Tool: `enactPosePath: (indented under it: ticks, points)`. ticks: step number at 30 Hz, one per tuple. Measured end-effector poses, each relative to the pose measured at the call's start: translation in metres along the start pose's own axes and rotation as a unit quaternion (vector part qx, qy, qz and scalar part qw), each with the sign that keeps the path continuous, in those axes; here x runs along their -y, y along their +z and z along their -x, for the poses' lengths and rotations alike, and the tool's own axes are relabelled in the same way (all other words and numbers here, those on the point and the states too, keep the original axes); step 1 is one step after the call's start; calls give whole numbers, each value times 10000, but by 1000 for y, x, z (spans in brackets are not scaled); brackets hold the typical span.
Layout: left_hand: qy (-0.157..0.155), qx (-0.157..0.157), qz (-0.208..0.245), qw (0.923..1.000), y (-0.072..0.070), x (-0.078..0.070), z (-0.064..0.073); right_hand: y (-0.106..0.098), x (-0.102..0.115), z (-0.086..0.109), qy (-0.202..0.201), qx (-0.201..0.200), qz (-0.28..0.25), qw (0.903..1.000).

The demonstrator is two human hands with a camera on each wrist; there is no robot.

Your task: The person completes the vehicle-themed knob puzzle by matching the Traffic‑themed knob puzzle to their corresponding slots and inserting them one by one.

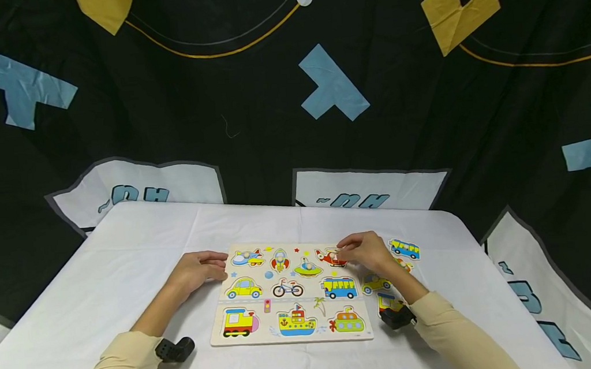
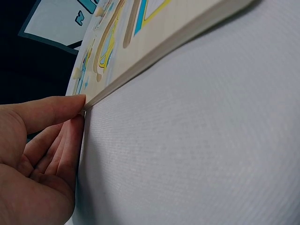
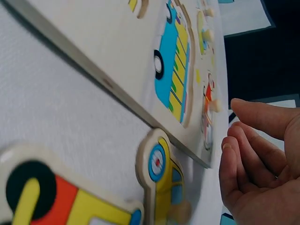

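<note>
A wooden puzzle board (image 1: 263,340) with colourful vehicle pictures lies on the white table. My left hand (image 1: 200,270) rests at its upper left edge, thumb and fingertips touching the corner area. At the upper right, my right hand (image 1: 364,251) hovers beside the red helicopter piece (image 1: 328,256). In the right wrist view, that hand's fingers are loosely bent, and a gap separates them from the helicopter's wooden knob (image 3: 215,105). The airplane (image 1: 247,258), rocket (image 1: 279,260) and flying saucer (image 1: 308,268) pieces sit in the board's top row. The bus recess (image 3: 176,65) shows a printed bus.
Loose pieces lie right of the board: a blue-yellow bus (image 1: 403,249), a yellow car (image 1: 375,283), a train (image 1: 388,303) partly behind the right wrist camera, and a piece (image 1: 404,264) mostly hidden by the right wrist. A black cloth (image 1: 249,124) hangs behind the table.
</note>
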State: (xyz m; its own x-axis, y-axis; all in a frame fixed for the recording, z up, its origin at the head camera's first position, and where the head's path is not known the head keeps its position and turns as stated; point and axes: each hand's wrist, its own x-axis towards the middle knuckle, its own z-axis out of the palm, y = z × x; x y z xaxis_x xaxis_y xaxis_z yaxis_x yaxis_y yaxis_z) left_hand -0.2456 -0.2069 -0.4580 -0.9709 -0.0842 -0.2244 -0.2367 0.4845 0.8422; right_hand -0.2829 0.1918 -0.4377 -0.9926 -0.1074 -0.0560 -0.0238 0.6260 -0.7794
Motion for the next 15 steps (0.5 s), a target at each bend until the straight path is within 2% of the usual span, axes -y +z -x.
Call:
enactPosePath:
  ticks: [6, 15]
  points:
    - [19, 2, 0, 10000, -1, -1, 1, -12, -1, 6, 81, 32, 206, 9997]
    - [30, -10, -11, 10000, 0, -2, 3, -27, -13, 14, 90, 287, 301, 9991]
